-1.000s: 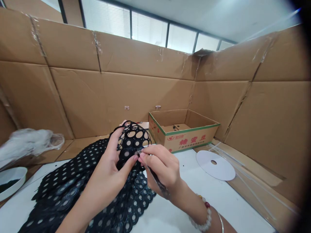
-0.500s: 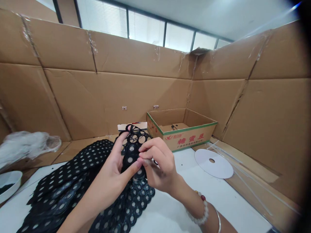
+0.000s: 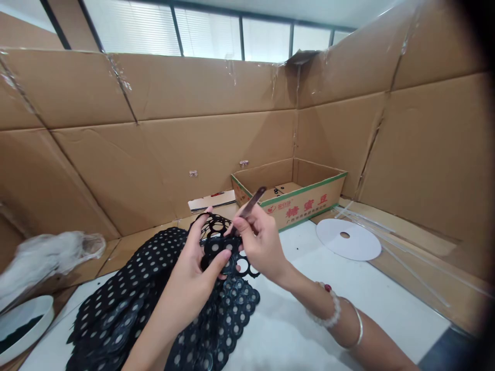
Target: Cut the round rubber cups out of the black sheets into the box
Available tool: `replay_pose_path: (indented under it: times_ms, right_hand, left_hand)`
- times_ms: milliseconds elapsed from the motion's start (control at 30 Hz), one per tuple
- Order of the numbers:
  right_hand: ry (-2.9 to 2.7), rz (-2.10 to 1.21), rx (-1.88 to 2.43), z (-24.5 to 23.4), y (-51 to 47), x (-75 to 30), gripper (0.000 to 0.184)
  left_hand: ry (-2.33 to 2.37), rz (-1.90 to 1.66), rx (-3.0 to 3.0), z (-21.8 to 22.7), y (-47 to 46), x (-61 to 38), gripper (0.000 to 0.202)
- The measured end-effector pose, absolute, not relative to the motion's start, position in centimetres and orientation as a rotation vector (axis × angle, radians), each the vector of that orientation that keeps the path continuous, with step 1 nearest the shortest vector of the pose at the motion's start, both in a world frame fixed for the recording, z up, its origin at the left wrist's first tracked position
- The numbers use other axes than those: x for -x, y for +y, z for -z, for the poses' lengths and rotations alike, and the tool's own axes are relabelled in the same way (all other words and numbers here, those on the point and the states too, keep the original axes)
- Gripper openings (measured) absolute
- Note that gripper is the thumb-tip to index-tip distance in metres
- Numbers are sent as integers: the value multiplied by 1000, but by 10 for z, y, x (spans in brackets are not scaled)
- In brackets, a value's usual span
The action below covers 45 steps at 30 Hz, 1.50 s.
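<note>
Over the white table (image 3: 309, 314), left hand (image 3: 185, 273) grips a fold of black perforated sheet (image 3: 154, 250); right hand (image 3: 259, 242) pinches a slim dark pick (image 3: 247, 205), tip working just above the fold.

Reads as an office or light-work room turned into a makeshift workstation: white tabletop (image 3: 328, 309) at the centre, taped corrugated cardboard panels (image 3: 216, 149) walling it off at the far and right sides, slatted window blinds (image 3: 131, 31) above those panels, open printed carton (image 3: 305, 203) just beyond the far edge, white paper disc (image 3: 348, 239) toward the right edge
</note>
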State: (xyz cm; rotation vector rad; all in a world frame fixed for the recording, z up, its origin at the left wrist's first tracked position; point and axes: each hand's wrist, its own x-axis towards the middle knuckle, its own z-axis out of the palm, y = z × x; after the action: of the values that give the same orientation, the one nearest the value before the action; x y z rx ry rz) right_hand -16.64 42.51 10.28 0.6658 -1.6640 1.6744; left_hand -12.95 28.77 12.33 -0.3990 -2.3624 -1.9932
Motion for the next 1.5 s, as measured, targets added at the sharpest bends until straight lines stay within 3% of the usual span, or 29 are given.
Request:
replay_pose_path:
  times_ms: [100, 200, 433, 600, 733, 867, 1100, 1267, 1367, 1500]
  right_hand:
    - [-1536, -1996, -629, -109, 437, 178, 20]
    - [-1487, -2096, -574, -114, 458, 193, 29]
    - [-1352, -1343, 6, -109, 522, 230, 32]
    - [-1667, -1210, -46, -88, 528, 263, 10]
    - [-1756, -1196, -130, -90, 513, 263, 17]
    - [-1824, -1297, -302, -99, 491, 244, 21]
    - [-1874, -1536, -548, -102, 463, 223, 21]
    - [-1787, -1645, -441, -103, 457, 215, 21]
    - [-1718, -1717, -409, -105, 458, 214, 25]
    - [-1621, -1808, -420, -113, 465, 211, 30]
  left_hand:
    - [-2390, 2026, 416, -119, 294, 129, 70]
    - [-2374, 2047, 414, -116, 297, 128, 66]
    - [-2551, 1790, 371, -113, 281, 139, 51]
    - [-2715, 1311, 267, -118, 261, 154, 33]
    - [-2817, 913, 211, -126, 245, 162, 31]
    - [-2851, 822, 201, -125, 232, 164, 28]
    - [-2793, 1139, 240, -125, 221, 161, 21]
    - [-2732, 1790, 196, -117, 225, 182, 18]
    - [-2391, 2181, 12, -118, 225, 192, 9]
    - [-1786, 2374, -155, -137, 226, 182, 22]
